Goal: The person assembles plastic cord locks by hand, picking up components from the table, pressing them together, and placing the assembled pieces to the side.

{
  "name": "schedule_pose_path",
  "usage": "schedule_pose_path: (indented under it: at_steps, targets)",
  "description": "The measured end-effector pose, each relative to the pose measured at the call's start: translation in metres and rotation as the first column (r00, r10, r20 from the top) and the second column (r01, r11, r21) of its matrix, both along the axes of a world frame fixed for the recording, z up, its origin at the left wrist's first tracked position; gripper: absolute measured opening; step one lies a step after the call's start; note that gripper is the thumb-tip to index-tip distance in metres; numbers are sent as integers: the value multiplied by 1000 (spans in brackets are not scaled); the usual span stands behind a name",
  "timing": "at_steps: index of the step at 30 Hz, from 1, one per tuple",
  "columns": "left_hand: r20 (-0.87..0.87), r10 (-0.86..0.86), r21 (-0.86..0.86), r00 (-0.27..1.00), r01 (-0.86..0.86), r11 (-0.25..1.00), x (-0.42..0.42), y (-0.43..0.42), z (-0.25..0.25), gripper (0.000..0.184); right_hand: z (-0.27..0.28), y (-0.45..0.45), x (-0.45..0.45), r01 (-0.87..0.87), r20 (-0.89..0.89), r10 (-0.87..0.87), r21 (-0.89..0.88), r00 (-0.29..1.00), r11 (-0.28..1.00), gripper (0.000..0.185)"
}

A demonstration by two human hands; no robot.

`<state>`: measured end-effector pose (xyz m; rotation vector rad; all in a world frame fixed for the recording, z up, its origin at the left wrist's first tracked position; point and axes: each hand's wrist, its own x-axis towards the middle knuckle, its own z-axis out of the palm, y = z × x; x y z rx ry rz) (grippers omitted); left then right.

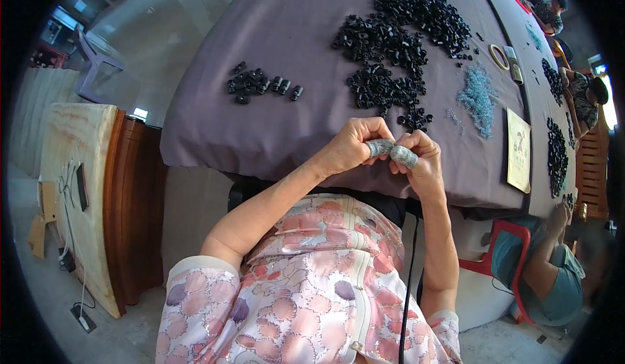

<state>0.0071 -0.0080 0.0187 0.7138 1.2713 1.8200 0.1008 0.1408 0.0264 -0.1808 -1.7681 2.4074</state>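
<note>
My left hand (351, 146) and my right hand (422, 159) meet over the near edge of the purple-grey cloth (273, 136). Both are closed in a pinch, fingertips nearly touching. Grey coverings (404, 157) wrap what look like my thumbs. Whatever lies between the fingertips is too small or hidden to make out. Just beyond my hands spreads a large heap of small black pieces (387, 90). To its right lies a pile of small clear bluish pieces (478, 100). A small group of black cylindrical pieces (250, 83) sits on the left part of the cloth.
Right of the piles are a tape roll (499, 57), a small container (513, 64) and a printed card (519, 150). Co-workers (556, 269) sit along the right side, one on a red chair (480, 264). A wooden cabinet (133, 208) stands left. A black cable (409, 279) hangs near my body.
</note>
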Motion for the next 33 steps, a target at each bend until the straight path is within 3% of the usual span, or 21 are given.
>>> schedule_pose_path:
  at_steps: [8,15,22,29,33]
  targets:
    - [53,-46,25,998,45,999,-4,-3,1,17,3,-6,0,45,-37,-41,116,998,992,12]
    - [-79,19,28,997,-17,999,0,2,-1,13,-2,-6,-1,95,-89,-73,277,993,956,11]
    - [92,1,66,996,-7,998,-5,5,-6,6,2,-8,-4,86,-31,-82,144,996,986,11]
    - [124,6,93,992,-17,996,-4,6,-7,6,-2,0,-1,105,-69,-92,216,993,971,13]
    - [238,-4,136,971,-29,990,-7,5,-9,9,1,-3,-1,129,-89,-111,248,990,960,19]
